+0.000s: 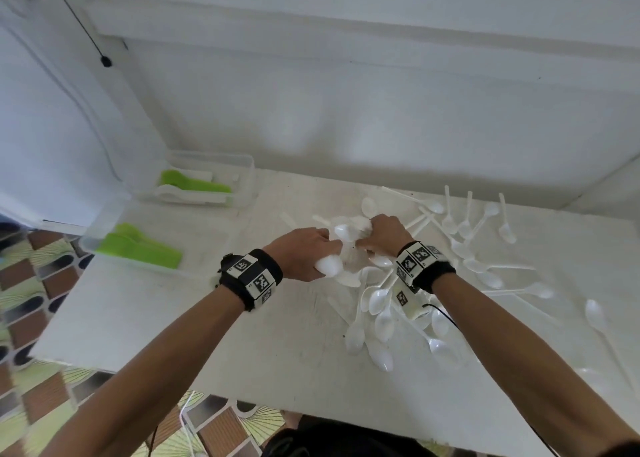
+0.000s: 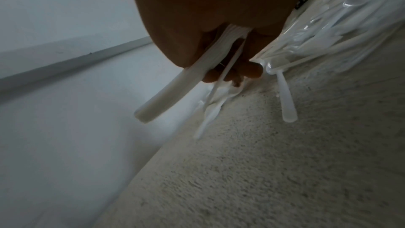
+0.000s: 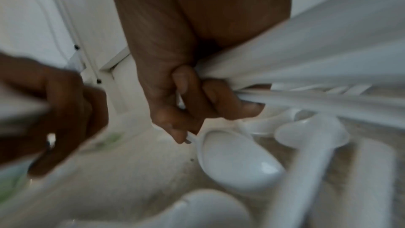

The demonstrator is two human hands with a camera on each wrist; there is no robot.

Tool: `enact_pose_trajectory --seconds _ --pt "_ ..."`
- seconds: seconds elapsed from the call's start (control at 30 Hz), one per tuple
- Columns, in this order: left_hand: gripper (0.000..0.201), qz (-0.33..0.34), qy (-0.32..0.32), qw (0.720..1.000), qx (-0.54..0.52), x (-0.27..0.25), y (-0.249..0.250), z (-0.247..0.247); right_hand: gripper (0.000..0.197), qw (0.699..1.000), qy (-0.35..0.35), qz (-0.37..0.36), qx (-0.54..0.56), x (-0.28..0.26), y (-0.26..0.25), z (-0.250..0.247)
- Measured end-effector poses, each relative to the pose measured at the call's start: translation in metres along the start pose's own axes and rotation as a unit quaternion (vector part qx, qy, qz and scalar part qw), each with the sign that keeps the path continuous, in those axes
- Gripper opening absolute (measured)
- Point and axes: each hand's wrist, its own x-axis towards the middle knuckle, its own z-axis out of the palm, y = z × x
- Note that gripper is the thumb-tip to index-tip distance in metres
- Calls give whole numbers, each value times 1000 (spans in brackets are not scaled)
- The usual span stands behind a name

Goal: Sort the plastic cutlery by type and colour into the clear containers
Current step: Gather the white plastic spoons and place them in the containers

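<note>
With both grips, left hand [image 1: 304, 254] and right hand [image 1: 382, 233], bunched around white spoons [image 1: 377, 314] mid-worktop, we judge them light, slippery, best held by handles.

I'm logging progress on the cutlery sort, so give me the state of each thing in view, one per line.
Left hand: grips a bundle of white spoons.
Right hand: grips white cutlery handles.
Far container: holds green and white pieces, no lid.
Near container: holds green pieces.
Loose white spoons: scattered, unsorted, on the table.
</note>
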Motion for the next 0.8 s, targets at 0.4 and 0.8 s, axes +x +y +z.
enact_pose_trajectory --seconds 0.4,0.8 --pt "31 -117 -10 991 -65 -16 5 6 44 886 -47 4 461 -62 -17 -28" --pt "37 -239 121 786 -556 -2 37 -13 21 825 130 -23 550 -96 -4 14"
